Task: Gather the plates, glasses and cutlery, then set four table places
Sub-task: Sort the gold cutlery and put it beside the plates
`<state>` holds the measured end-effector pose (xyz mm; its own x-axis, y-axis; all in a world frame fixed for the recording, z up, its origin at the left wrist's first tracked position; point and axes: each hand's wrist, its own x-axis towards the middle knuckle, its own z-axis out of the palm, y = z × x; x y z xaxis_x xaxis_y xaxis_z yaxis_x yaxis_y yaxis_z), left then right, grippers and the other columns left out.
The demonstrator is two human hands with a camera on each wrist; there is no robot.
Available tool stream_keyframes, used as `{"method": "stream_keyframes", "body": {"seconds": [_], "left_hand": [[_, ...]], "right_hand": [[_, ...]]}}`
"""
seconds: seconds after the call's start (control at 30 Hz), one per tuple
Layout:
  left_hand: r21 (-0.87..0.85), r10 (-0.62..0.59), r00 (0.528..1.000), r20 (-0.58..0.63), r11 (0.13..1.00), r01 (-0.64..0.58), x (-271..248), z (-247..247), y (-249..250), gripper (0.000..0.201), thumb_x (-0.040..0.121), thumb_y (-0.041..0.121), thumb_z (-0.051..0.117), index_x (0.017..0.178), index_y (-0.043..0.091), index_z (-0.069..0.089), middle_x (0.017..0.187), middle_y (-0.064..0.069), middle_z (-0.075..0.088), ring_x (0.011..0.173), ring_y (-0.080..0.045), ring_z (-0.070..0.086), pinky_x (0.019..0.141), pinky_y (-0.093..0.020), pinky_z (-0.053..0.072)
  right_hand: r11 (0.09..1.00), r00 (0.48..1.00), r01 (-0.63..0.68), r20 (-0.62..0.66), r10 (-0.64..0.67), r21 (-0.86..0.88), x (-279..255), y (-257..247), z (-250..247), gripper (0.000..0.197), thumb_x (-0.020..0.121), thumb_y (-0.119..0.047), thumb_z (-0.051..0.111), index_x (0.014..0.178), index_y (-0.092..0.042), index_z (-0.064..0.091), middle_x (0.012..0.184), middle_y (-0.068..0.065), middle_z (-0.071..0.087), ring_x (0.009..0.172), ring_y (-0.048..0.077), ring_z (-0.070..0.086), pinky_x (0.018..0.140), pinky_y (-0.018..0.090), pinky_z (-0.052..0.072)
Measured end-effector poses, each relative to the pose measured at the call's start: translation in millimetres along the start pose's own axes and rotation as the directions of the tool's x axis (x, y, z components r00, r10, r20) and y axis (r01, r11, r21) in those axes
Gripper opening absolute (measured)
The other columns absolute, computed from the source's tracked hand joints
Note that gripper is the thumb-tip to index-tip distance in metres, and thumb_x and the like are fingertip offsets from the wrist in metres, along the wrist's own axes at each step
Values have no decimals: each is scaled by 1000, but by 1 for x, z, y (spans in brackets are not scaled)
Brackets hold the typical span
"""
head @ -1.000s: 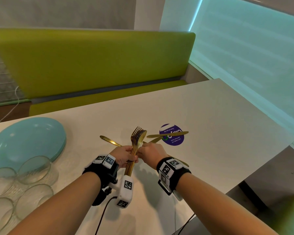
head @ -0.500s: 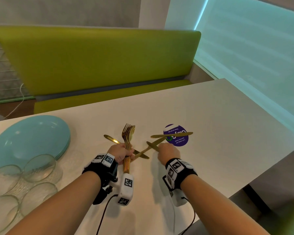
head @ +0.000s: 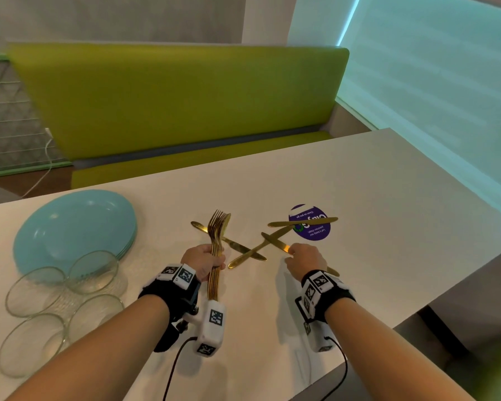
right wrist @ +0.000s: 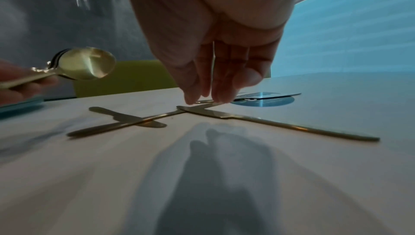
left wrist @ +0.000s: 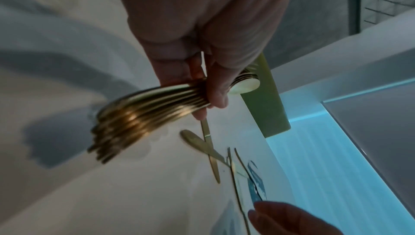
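My left hand grips a bundle of gold forks and spoons upright above the white table; the left wrist view shows the fingers curled round the handles. Several gold knives lie crossed on the table: one beside the bundle, one across it, one under my right hand, one on a purple sticker. My right hand is lowered over them, its straight fingers touching the blades where they cross, holding nothing.
A stack of teal plates sits at the table's left, with several clear glass bowls in front of it. A round purple sticker is on the tabletop. A green bench runs behind the table; the table's right edge is close.
My right hand has let go of the bundle and moved right and down onto the knives. The left hand keeps the forks and spoons, slightly lower.
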<state>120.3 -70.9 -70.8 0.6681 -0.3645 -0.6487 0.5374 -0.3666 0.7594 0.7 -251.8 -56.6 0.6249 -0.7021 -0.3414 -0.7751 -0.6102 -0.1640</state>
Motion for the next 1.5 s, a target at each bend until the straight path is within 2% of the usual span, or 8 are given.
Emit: {"method": "stream_keyframes", "body": {"seconds": [0.1,0.23,0.37,0.53,0.63,0.93,1.17,1.5], "left_hand": [[163,25,999,48,986,-33,-16,-10,-14,25,85,4,63,110,10,65,77,-2,65,79,-19,64,85,-36,53],[413,94,988,121,901,-136,-42,-20,-36,29,83,9,67,112,11,66,87,-2,69,81,-16,64,79,-26,51],[724,99,979,180,660,-200,-68,-31,-62,39,83,20,68,121,17,63,122,-1,64,112,-17,59,94,-22,42],[880,66,980,190,432,-199,-95,-49,-88,37,82,20,65,119,20,65,121,-3,66,115,-18,59,91,-20,42],[922,68,987,147,352,-161,-110,-60,-101,36,83,16,60,119,19,65,121,-4,67,114,-20,60,93,-24,44],[952,124,991,-39,307,-1,-137,-113,-144,32,86,18,61,118,19,63,122,-3,64,115,-18,58,96,-23,42],[962,166,978,-128,260,82,-136,-160,-153,30,81,14,64,110,23,63,116,0,65,109,-17,60,91,-22,46],[973,131,989,-60,228,29,-136,-192,-151,41,75,21,73,115,22,63,119,-1,63,111,-16,59,93,-22,45]], "right_hand": [[999,1000,10,-15,-9,44,-23,-5,5,30,93,-26,53,121,-17,61,121,5,63,110,23,60,89,32,49],[999,1000,12,-20,-11,45,-50,-7,16,26,93,-29,52,114,-17,64,117,4,64,108,22,60,89,31,49],[1000,1000,13,1,-13,-11,-73,-6,18,26,93,-29,52,113,-17,64,115,5,64,105,23,61,86,30,49],[993,995,98,16,-97,-69,-81,-12,10,26,94,-29,51,112,-18,65,115,5,65,106,22,61,86,30,49],[982,987,161,32,-158,-96,-87,-14,8,26,93,-29,51,112,-18,65,114,5,66,106,22,61,88,32,50],[940,951,306,93,-295,-150,-115,-15,15,28,94,-29,50,115,-17,63,117,6,64,108,23,60,92,33,50],[938,948,316,79,-308,-144,-131,-20,19,27,95,-28,50,115,-17,63,117,5,65,108,22,60,93,32,50],[959,965,259,68,-253,-115,-169,-38,39,27,94,-27,50,116,-18,64,119,5,64,110,22,60,93,32,50]]}}
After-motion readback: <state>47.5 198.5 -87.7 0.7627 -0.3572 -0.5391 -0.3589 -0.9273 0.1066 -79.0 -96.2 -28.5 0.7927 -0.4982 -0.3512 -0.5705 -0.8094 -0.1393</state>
